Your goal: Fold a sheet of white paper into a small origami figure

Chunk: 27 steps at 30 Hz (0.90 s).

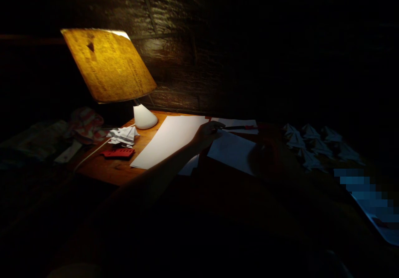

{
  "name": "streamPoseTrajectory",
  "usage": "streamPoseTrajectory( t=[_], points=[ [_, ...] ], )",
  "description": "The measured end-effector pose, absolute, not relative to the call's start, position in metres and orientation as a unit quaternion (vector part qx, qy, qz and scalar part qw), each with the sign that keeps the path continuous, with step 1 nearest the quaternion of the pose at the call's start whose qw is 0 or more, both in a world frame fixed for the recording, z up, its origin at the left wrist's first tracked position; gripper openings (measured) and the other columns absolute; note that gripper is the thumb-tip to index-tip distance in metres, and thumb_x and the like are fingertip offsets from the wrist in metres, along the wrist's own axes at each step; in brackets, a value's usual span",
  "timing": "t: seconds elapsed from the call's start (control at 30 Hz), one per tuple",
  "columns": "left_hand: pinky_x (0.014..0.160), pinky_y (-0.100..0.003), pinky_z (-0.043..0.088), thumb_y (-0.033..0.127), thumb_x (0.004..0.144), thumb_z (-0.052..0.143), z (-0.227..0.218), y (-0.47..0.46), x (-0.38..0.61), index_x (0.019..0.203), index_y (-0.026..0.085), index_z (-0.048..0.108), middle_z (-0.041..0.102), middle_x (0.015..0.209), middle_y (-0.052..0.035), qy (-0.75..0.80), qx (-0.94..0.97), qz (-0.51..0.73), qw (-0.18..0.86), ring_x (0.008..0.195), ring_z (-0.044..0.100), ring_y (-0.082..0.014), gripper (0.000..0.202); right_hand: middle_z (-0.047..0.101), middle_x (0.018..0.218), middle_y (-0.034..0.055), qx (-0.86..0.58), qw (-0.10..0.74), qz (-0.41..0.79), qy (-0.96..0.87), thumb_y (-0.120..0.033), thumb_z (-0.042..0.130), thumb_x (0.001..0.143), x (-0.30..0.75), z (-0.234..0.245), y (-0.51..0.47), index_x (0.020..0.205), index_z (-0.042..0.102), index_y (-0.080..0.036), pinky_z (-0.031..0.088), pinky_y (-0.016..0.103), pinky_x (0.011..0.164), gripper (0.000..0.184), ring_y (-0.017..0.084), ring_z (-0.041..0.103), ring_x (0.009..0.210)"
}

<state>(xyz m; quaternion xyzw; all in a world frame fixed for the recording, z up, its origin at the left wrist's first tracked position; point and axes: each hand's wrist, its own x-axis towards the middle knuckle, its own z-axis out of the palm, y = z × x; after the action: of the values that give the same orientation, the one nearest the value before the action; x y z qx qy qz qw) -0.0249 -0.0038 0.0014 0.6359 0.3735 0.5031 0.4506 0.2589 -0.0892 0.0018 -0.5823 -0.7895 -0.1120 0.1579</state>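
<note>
My left hand [206,134] reaches in over the table, its fingers closed at the upper left corner of a white sheet of paper [233,150]. This sheet lies in shadow, tilted relative to the others. Just behind the fingertips is a slim dark tool [235,127] with a red end; its kind and whether the hand touches it are unclear. At the sheet's right edge is my right hand [264,158], a dark blurred shape whose fingers cannot be made out. More white sheets [174,139] lie under and beside my left forearm.
A lit lamp [109,68] with a yellow shade and white base stands at the table's back left. Before it are a crumpled folded paper [124,136] and a red object [118,153]. Several folded paper shapes [311,132] sit at right, near a bluish blurred-out screen [364,190].
</note>
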Motion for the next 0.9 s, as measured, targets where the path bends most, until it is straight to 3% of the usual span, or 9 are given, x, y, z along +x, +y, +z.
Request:
streamPoseTrajectory(
  t=[0.23, 0.37, 0.47, 0.7, 0.9],
  points=[
    [0.065, -0.026, 0.047, 0.029, 0.070, 0.082, 0.006, -0.005, -0.024, 0.096, 0.015, 0.073, 0.067, 0.078, -0.0022, 0.361, 0.567, 0.529, 0.517, 0.069, 0.061, -0.0123, 0.030, 0.065, 0.127, 0.0093, -0.611, 0.219, 0.006, -0.761, -0.040, 0.061, 0.099, 0.266, 0.006, -0.084, 0.125, 0.064, -0.019, 0.058, 0.042, 0.090, 0.033, 0.022, 0.066, 0.105],
    [0.056, -0.025, 0.041, 0.039, 0.071, 0.082, 0.004, -0.005, -0.023, 0.079, 0.014, 0.070, 0.064, 0.068, -0.0027, 0.392, 0.549, 0.522, 0.522, 0.060, 0.057, -0.0119, 0.029, 0.075, 0.091, 0.0069, -0.629, 0.249, 0.060, -0.734, -0.047, 0.054, 0.099, 0.264, 0.007, -0.082, 0.103, 0.073, -0.018, 0.056, 0.032, 0.068, 0.034, 0.022, 0.069, 0.080],
    [0.053, -0.024, 0.038, 0.040, 0.068, 0.082, 0.007, -0.007, -0.023, 0.072, 0.015, 0.067, 0.059, 0.063, -0.0005, 0.408, 0.534, 0.534, 0.513, 0.056, 0.053, -0.0111, 0.030, 0.073, 0.076, 0.0056, -0.625, 0.312, 0.189, -0.690, -0.051, 0.058, 0.092, 0.264, 0.006, -0.081, 0.090, 0.075, -0.018, 0.050, 0.030, 0.057, 0.037, 0.022, 0.068, 0.068],
    [0.051, -0.024, 0.034, 0.034, 0.061, 0.082, 0.017, -0.009, -0.026, 0.065, 0.017, 0.060, 0.053, 0.056, 0.0025, 0.420, 0.488, 0.572, 0.509, 0.051, 0.048, -0.0111, 0.028, 0.070, 0.068, 0.0053, -0.597, 0.385, 0.391, -0.586, -0.063, 0.072, 0.075, 0.265, 0.005, -0.079, 0.076, 0.075, -0.018, 0.044, 0.029, 0.053, 0.046, 0.019, 0.062, 0.059],
    [0.051, -0.024, 0.032, 0.032, 0.054, 0.081, 0.021, -0.007, -0.031, 0.061, 0.016, 0.061, 0.051, 0.052, 0.0034, 0.439, 0.466, 0.566, 0.520, 0.049, 0.047, -0.0104, 0.026, 0.072, 0.070, 0.0041, -0.612, 0.403, 0.405, -0.547, -0.060, 0.078, 0.066, 0.268, 0.006, -0.076, 0.075, 0.077, -0.019, 0.045, 0.030, 0.056, 0.042, 0.020, 0.064, 0.064]
  ],
)
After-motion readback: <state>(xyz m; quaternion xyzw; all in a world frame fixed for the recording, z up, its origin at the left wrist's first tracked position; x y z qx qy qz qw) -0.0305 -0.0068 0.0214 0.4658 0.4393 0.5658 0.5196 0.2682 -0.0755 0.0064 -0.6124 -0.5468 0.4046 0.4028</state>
